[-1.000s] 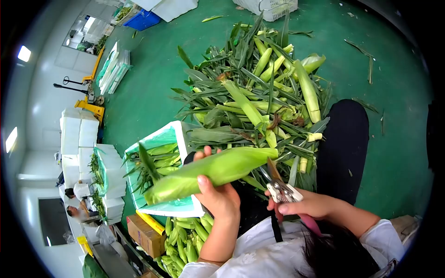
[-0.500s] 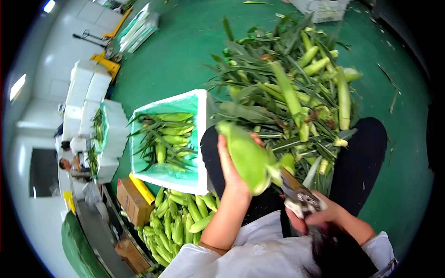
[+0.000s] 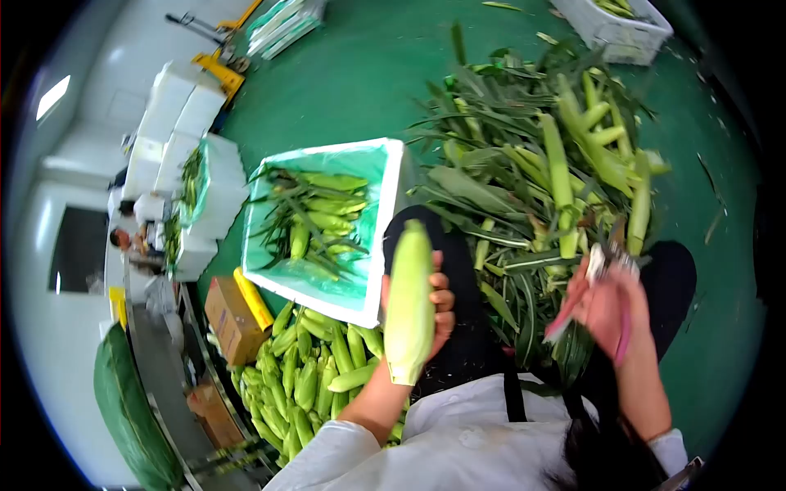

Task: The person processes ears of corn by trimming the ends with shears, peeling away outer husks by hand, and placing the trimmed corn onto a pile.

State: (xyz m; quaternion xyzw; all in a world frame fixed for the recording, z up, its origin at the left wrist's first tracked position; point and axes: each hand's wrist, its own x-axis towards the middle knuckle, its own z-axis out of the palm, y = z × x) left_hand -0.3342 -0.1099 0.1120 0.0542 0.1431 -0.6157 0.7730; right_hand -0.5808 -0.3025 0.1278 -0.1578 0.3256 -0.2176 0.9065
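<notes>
My left hand (image 3: 443,304) is wrapped round an ear of corn (image 3: 409,299), which stands almost upright with pale green husk on. In my right hand (image 3: 612,309) are pruning shears (image 3: 608,260) with pink handles, their metal head pointing away from me over the leaf pile. Between my knees and beyond lies a heap of stripped leaves and husks (image 3: 491,184). A white foam box (image 3: 393,176) lined with green plastic stands left of my knee, holding several ears with long leaves.
Many trimmed ears of corn (image 3: 307,380) are piled at lower left, beside a cardboard box (image 3: 233,319) and a yellow roll (image 3: 253,299). A white crate (image 3: 626,41) sits at the far right. Foam boxes (image 3: 176,114), a yellow pallet jack (image 3: 221,74) and people are farther left.
The shears were at the ear's stem end and have moved away to the right. The ear has turned more upright, and its near end now looks cut flat.
</notes>
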